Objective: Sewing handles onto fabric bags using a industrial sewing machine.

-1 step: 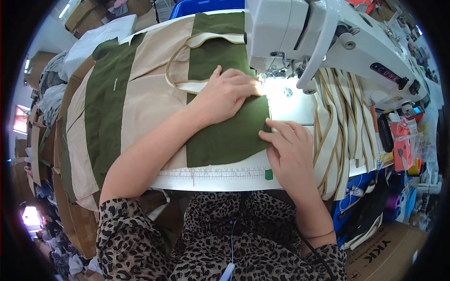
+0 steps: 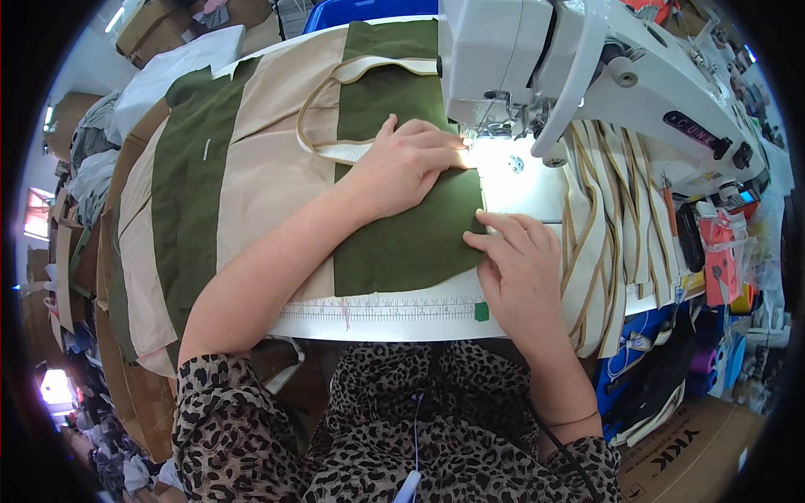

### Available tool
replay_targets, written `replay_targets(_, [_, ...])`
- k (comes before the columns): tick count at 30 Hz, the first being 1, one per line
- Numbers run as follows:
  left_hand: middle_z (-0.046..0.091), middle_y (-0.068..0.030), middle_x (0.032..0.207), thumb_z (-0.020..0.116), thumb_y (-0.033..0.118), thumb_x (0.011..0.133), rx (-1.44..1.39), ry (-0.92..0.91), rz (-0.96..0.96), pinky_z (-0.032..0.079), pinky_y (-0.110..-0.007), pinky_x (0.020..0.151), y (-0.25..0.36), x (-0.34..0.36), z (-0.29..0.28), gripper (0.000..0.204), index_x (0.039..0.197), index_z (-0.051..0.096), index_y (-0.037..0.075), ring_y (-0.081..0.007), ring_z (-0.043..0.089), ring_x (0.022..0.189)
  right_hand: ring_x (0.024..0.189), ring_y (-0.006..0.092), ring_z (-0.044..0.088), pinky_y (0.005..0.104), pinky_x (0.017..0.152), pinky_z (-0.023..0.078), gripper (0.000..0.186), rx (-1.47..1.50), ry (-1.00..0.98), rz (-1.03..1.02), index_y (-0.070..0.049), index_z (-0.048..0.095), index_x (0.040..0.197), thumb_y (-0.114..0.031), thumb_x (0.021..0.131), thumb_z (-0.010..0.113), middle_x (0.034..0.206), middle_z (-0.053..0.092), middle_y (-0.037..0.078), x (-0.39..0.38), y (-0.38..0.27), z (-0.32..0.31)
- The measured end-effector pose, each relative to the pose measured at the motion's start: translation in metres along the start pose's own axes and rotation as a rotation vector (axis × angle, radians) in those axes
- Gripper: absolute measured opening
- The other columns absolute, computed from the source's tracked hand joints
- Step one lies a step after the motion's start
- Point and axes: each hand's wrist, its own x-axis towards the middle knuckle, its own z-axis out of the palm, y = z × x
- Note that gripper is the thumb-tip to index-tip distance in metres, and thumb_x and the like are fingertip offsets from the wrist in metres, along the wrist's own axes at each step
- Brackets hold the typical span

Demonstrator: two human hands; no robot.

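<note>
A striped panel of green and beige fabric point(image 2: 189, 180) lies across the machine table, its green right end under the head of a white sewing machine point(image 2: 495, 63). My left hand point(image 2: 407, 168) rests flat on the green part, fingers stretched toward the lit needle area. At the panel's right edge, my right hand point(image 2: 520, 256) has its thumb and finger closed on the green fabric. A cream strap with tan edges point(image 2: 306, 117) loops over the panel and passes beneath my left hand. The needle tip and the stitching are too small to make out.
Several cream-and-tan straps point(image 2: 599, 226) hang at the right of the table. A printed ruler point(image 2: 394, 308) runs along its front edge, with a green patch point(image 2: 481, 312) at one end. A blue bin point(image 2: 360, 12) stands behind, and a cardboard box point(image 2: 696, 448) sits low at the right.
The green fabric has slid slightly away from me toward the needle, so its near edge lies a little farther from the ruler. Both hands hold nearly the same pose.
</note>
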Motion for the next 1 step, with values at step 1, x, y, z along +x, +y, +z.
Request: replay_targets(1, [0.065, -0.0001, 0.119, 0.062, 0.007, 0.085, -0.038, -0.012, -0.003, 0.031, -0.057, 0.108, -0.0011, 0.0007, -0.0001, 0.026, 0.108, 0.07, 0.018, -0.0205, 0.056, 0.116, 0.111, 0.0235, 0.052, 0.0432, 0.1, 0.034, 0.027, -0.011, -0.001, 0.005, -0.011, 0.067, 0.101, -0.005, 0.074, 0.066, 0.118, 0.061, 0.003, 0.0007, -0.0008, 0.0001])
